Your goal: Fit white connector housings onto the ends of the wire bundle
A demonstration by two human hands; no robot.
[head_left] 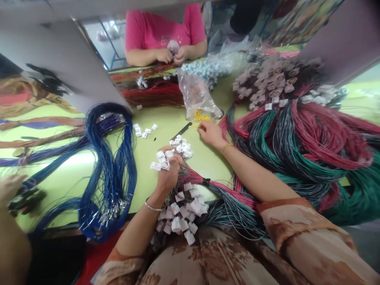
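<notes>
My left hand (169, 176) is closed round a bunch of wires with white plastic connectors (161, 157) sticking out above the fingers. More white connectors (183, 146) fan out just beyond it. The red, green and dark wires (219, 189) of this bundle run back to the right, bound with black tape (206, 182). Below the wrist hangs a cluster of white connectors (181, 217). My right hand (211, 133) reaches forward with its fingertips pinched beside small yellow pieces (193, 125); what sits between them is too small to make out.
A clear bag (196, 93) with yellow pieces (202, 115) lies ahead, near a dark, narrow tool (181, 130). Loose white connectors (144, 132) are at left. Blue wire bundles (109, 170) lie left, pink and green ones (297, 146) right. A co-worker in pink (166, 35) sits opposite; another person's hand (12, 188) shows far left.
</notes>
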